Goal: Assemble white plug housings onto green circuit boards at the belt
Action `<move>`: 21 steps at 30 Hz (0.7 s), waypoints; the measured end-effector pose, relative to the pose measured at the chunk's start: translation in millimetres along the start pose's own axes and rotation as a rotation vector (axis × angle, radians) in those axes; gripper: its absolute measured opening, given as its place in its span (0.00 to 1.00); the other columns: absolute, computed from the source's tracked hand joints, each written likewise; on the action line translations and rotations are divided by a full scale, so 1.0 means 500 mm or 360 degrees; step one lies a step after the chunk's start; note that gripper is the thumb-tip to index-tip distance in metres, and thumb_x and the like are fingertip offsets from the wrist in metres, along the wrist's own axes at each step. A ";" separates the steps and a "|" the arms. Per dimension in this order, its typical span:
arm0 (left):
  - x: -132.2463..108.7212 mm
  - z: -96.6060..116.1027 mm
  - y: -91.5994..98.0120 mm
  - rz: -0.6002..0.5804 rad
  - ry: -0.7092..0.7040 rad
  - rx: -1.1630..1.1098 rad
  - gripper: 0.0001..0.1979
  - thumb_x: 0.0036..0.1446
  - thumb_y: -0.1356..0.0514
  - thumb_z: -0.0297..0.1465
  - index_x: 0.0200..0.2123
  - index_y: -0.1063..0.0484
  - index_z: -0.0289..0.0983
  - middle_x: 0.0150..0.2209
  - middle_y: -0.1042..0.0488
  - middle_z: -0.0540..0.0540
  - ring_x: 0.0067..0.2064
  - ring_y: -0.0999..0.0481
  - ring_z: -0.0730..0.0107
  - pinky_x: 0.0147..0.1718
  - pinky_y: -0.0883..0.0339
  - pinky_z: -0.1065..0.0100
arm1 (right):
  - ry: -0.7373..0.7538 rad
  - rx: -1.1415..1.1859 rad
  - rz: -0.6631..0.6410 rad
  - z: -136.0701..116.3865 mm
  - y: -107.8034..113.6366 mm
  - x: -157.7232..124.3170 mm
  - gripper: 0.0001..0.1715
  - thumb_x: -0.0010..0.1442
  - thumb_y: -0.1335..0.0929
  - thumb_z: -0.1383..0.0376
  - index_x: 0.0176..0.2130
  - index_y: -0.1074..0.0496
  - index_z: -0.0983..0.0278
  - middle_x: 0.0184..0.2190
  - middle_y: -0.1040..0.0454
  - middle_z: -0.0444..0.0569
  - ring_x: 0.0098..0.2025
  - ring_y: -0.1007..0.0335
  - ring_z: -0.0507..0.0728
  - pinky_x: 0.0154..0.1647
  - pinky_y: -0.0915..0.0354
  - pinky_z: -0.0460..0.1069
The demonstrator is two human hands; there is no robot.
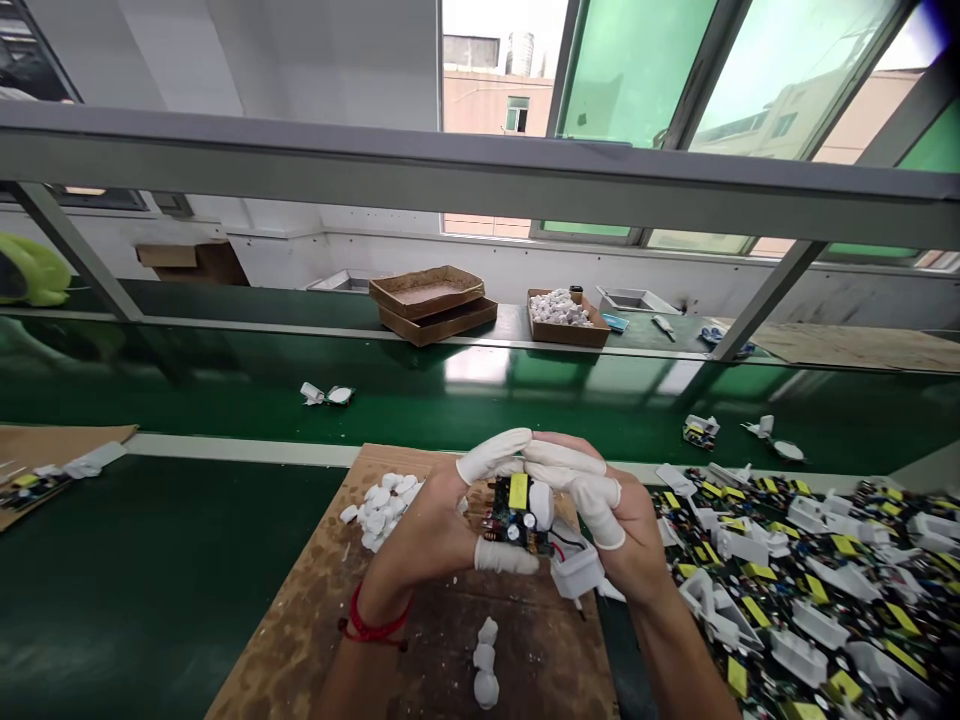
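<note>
Between my two hands is a small circuit board (511, 515) with a yellow-wrapped transformer and a white round piece on it. My left hand (454, 510), in white finger cots and with a red cord at the wrist, grips the board from the left, thumb below. Over its top and right side curl the cot-covered fingers of my right hand (611, 500). A white plug housing (577, 572) hangs from the board by thin wires, under my right fingers. White discs (386, 508) are heaped left of my hands, and a short row of white lumps (486, 660) lies below.
A stained brown board (300, 640) covers the bench before me. Many circuit boards with white housings (810, 580) are piled at the right. Across the green belt (405, 395) lie a few more assemblies; behind it stand cardboard trays (427, 295) and a box of white pieces (568, 325).
</note>
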State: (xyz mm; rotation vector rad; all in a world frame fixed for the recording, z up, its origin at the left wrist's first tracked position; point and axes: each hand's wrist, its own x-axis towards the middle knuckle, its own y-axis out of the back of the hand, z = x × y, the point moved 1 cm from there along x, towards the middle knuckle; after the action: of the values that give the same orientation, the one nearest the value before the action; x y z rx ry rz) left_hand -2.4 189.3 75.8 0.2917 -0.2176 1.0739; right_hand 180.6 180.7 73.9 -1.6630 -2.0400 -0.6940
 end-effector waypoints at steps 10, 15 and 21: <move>0.028 -0.027 -0.022 0.0286 0.0041 -0.0710 0.47 0.32 0.26 0.27 0.58 0.38 0.39 0.49 0.26 0.40 0.54 0.30 0.53 0.54 0.37 0.60 | -0.0323 0.0346 0.0130 0.041 0.020 0.009 0.22 0.62 0.38 0.52 0.49 0.26 0.59 0.51 0.26 0.52 0.53 0.33 0.62 0.52 0.37 0.56; 0.047 -0.079 0.040 0.1352 0.0256 -0.1342 0.14 0.56 0.40 0.23 0.46 0.29 0.38 0.42 0.24 0.43 0.41 0.23 0.65 0.41 0.28 0.67 | -0.0235 0.0452 0.0563 0.020 0.062 0.020 0.19 0.60 0.35 0.53 0.43 0.23 0.60 0.43 0.21 0.50 0.45 0.28 0.60 0.42 0.34 0.52; 0.044 -0.150 0.120 0.1990 0.0653 -0.1562 0.13 0.65 0.54 0.23 0.34 0.32 0.36 0.24 0.33 0.53 0.23 0.33 0.80 0.30 0.29 0.76 | -0.0252 0.0615 0.0892 0.015 0.102 0.023 0.21 0.61 0.37 0.52 0.35 0.21 0.61 0.33 0.20 0.49 0.36 0.25 0.56 0.39 0.34 0.51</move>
State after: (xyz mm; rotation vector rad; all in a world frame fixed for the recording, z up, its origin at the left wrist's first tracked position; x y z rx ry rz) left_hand -43.0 259.6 19.6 -1.0903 -0.5527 2.0439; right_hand 228.2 202.4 80.6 -1.9512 -1.5453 0.0211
